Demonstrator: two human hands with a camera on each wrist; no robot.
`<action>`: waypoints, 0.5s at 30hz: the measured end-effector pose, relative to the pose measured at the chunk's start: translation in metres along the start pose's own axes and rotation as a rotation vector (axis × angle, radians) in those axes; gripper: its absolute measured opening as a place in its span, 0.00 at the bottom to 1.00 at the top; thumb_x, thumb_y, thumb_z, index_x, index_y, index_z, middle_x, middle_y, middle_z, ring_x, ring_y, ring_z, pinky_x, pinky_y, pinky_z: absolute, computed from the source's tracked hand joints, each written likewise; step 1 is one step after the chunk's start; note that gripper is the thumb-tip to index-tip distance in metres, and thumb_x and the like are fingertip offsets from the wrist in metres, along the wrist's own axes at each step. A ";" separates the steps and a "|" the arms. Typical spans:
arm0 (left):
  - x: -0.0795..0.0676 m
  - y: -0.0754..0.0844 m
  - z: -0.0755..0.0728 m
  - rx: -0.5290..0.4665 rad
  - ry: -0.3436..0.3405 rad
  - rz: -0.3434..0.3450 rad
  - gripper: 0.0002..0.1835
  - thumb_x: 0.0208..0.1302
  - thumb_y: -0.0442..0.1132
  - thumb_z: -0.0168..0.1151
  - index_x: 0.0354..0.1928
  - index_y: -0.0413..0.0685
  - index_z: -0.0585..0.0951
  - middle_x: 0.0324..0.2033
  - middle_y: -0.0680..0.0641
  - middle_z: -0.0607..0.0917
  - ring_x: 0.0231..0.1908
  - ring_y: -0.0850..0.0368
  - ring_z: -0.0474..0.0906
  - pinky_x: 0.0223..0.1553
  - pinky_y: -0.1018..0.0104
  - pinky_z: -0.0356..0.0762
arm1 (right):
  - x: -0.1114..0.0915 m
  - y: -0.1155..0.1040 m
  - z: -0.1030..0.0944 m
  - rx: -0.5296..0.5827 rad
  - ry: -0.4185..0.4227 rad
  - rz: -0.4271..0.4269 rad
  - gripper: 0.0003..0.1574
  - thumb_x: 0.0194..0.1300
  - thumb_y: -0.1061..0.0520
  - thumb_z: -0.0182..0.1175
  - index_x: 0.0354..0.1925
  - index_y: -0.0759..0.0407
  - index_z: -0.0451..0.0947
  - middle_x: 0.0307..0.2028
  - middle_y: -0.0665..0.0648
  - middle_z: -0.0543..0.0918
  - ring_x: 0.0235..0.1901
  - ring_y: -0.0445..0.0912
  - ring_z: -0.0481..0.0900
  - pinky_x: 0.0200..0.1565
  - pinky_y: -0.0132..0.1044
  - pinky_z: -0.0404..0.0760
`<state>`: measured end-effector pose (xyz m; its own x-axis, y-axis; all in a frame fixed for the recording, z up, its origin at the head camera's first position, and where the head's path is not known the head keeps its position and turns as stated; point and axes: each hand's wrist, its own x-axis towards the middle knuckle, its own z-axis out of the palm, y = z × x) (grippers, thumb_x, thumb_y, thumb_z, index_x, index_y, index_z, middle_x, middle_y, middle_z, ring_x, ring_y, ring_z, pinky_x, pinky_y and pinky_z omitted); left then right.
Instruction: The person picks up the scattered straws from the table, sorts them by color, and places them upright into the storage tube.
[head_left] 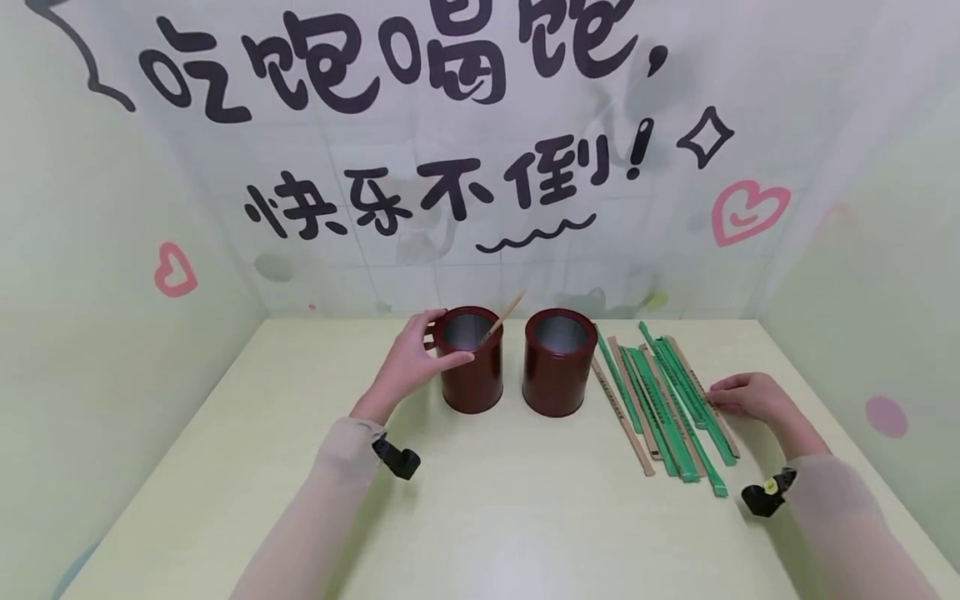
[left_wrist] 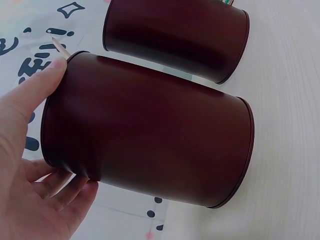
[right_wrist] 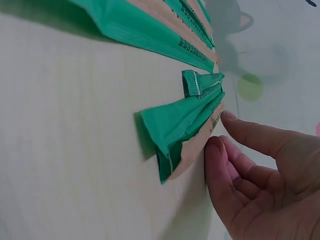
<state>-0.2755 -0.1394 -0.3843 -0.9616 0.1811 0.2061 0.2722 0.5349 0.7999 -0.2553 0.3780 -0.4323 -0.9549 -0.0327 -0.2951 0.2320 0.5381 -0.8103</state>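
At the left of two dark red canisters, my left hand [head_left: 417, 360] grips one canister [head_left: 472, 379] near its rim, thumb on the near side and fingers around the far left. A thin brown stick [head_left: 504, 318] leans out of that canister's mouth. The second canister [head_left: 553, 379] stands upright just right of it. My right hand [head_left: 757, 395] is at the right edge of a spread of long, narrow, printed paper packets. Its thumb and forefinger pinch the edge of the outermost brown packet [right_wrist: 196, 145]. Green packets [right_wrist: 182, 120] lie against it.
More green and brown packets [head_left: 660, 408] lie side by side on the pale table [head_left: 480, 517], some overlapping. Behind stands a printed wall sheet [head_left: 442, 275] with black lettering. Side panels [head_left: 885, 333] close in the table at left and right.
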 end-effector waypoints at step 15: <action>0.001 0.003 0.001 0.019 -0.004 0.014 0.47 0.55 0.48 0.76 0.72 0.40 0.63 0.66 0.38 0.69 0.65 0.42 0.69 0.64 0.47 0.75 | 0.001 -0.010 0.005 -0.272 0.104 -0.001 0.14 0.65 0.59 0.64 0.38 0.73 0.80 0.29 0.55 0.85 0.26 0.39 0.80 0.32 0.33 0.80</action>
<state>-0.2760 -0.1367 -0.3824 -0.9577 0.1919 0.2144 0.2858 0.5476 0.7865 -0.2576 0.3682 -0.4266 -0.9722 0.0454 -0.2298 0.1863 0.7450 -0.6406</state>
